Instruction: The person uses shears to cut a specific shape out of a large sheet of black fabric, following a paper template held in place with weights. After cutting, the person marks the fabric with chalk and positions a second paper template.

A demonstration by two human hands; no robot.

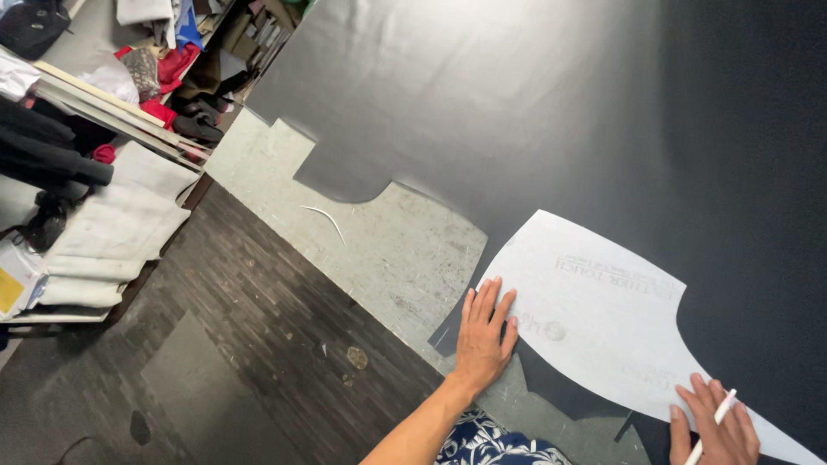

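A big sheet of dark material (534, 112) is spread over the worn greenish tabletop (388, 250), with a notch already cut out of the sheet's edge toward the table's far left side. On top of it, near the front edge of the tabletop, a curved white paper pattern (594, 319) is laid flat. The left hand (484, 331) is pressed down open, fingers flat and together, right on the pattern's left tip where it meets the edge of the dark sheet. The right hand (715, 426) is rested on the pattern's lower right edge, closed around a thin white marking pencil (713, 422), held pretty loosely by the look of it. A thin curved white sliver (326, 217) is left on the bare tabletop. Shelves stuffed with clothes and fabric (129, 77) are seen past the dark wood floor (250, 344).
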